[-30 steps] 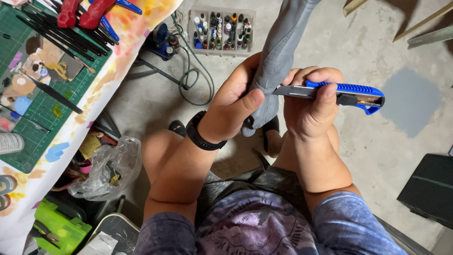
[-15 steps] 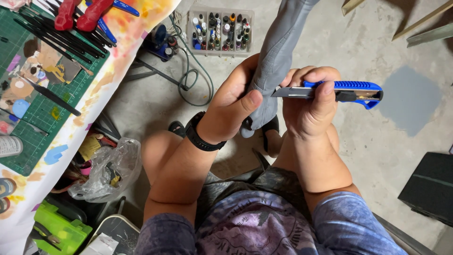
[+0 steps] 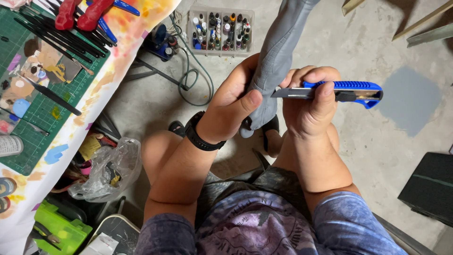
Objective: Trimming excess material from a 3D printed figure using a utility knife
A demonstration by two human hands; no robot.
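A long grey sculpted piece (image 3: 278,52) rises from between my hands toward the top edge. My left hand (image 3: 233,106), with a black watch on its wrist, wraps around the piece's lower end, thumb pressed on its front. My right hand (image 3: 311,106) grips a blue utility knife (image 3: 337,89) held level, its blade tip touching the grey piece's right side near my left thumb. The piece's bottom end is partly hidden behind my left hand.
A green cutting mat (image 3: 42,85) with brushes and red-handled pliers (image 3: 78,14) lies on the table at left. A clear box of paint bottles (image 3: 219,30) and cables (image 3: 191,80) sit on the concrete floor. A plastic bag (image 3: 108,172) and a black case (image 3: 427,189) lie nearby.
The knife has shifted slightly; both hands keep their grip on the grey piece and the knife in much the same place.
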